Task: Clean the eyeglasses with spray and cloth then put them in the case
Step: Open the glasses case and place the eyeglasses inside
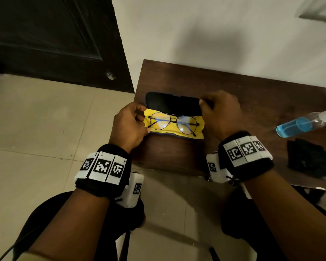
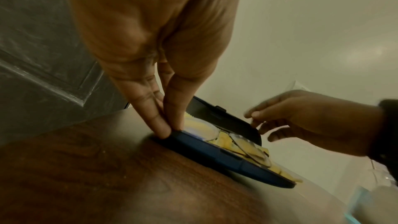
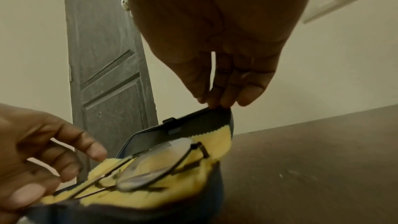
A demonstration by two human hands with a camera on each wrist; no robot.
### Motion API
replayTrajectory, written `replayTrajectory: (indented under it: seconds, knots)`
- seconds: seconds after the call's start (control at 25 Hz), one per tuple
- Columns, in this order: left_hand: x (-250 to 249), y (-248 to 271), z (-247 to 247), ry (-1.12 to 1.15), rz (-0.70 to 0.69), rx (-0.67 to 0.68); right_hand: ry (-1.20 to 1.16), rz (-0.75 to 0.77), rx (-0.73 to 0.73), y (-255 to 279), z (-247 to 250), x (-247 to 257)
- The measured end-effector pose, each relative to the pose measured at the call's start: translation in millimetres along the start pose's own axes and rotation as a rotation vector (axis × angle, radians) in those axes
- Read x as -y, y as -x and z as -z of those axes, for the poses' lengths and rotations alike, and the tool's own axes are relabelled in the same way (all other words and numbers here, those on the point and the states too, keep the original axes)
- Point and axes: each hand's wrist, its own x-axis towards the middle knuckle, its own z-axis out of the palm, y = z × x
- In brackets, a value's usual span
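Far left: dark panelled door (image 1: pixel 45 34), matte, above pale glossy floor tiles (image 1: pixel 36 119). Then the left hand (image 1: pixel 129 124) at the left end of the case (image 2: pixel 226 157); fingers (image 2: pixel 155 118) straight and pressed together, tips down against the rim of the case's dark blue, smooth shell.

In the middle, on the brown wooden table (image 1: pixel 233 81) with visible grain: case lying open, black oval lid (image 1: pixel 172 104) raised at the far side. Inside the near half, a yellow cloth (image 1: pixel 177 129) with zigzag-cut edge, soft and wrinkled, spilling over the rim. On the cloth, the eyeglasses (image 1: pixel 174 123): thin dark metal frame, rounded clear lenses, temples folded.

Right of this, the right hand (image 1: pixel 221 113) at the right end of the lid; fingertips (image 3: pixel 217 101) bunched together, pinching the lid's thin edge.

Further right: clear plastic spray bottle (image 1: pixel 305 124), lying on its side, blue liquid inside. Near it, a black folded cloth (image 1: pixel 309 159), flat on the table.
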Motion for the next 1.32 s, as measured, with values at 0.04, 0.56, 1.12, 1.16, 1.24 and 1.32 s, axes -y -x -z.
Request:
replayTrajectory:
  seconds: [0.04,0.56,1.12,1.16,1.24,1.32]
  knots:
    - [0,0,0,-0.003,-0.005,0.004,0.012,0.053,0.033,-10,-1,4]
    - [7,10,-1,0.041,-0.109,0.109,-0.016,0.04,0.495,-51,3,-2]
    - [1,7,-9,-0.227,-0.179,0.058,0.029,0.178,0.604,3,16,-9]
    - [1,7,-9,-0.227,-0.175,0.051,0.079,0.209,0.602,8,14,-10]
    - [1,7,-8,-0.257,-0.195,0.037,0.143,0.23,0.545,14,10,-14]
    - [-3,9,-8,-0.371,-0.248,0.04,0.139,0.229,0.438,20,5,-19]
